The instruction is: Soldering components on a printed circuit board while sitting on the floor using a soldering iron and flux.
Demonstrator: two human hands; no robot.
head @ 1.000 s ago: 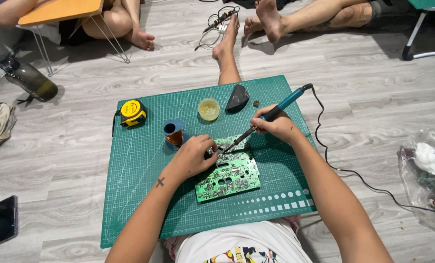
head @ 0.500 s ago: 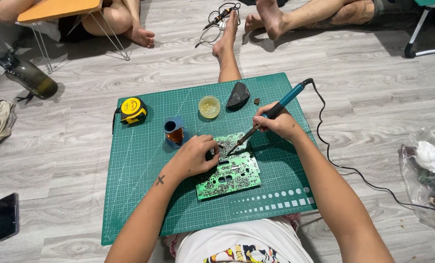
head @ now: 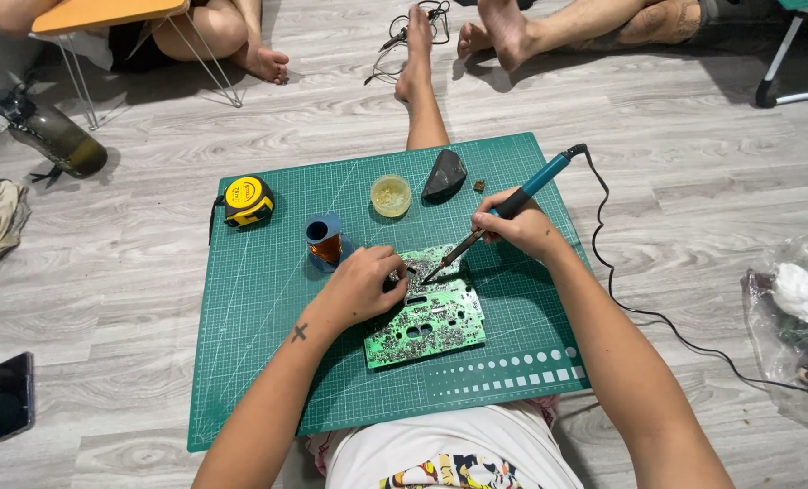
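Green mat (head: 268, 362): soldering iron (head: 512, 204) over circuit board (head: 426, 312).

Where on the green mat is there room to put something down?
The cutting mat is bare on its left side, below the yellow tape measure, and along the near edge. It is crowded in the middle: the left hand rests on the circuit board, and the right hand holds the soldering iron.
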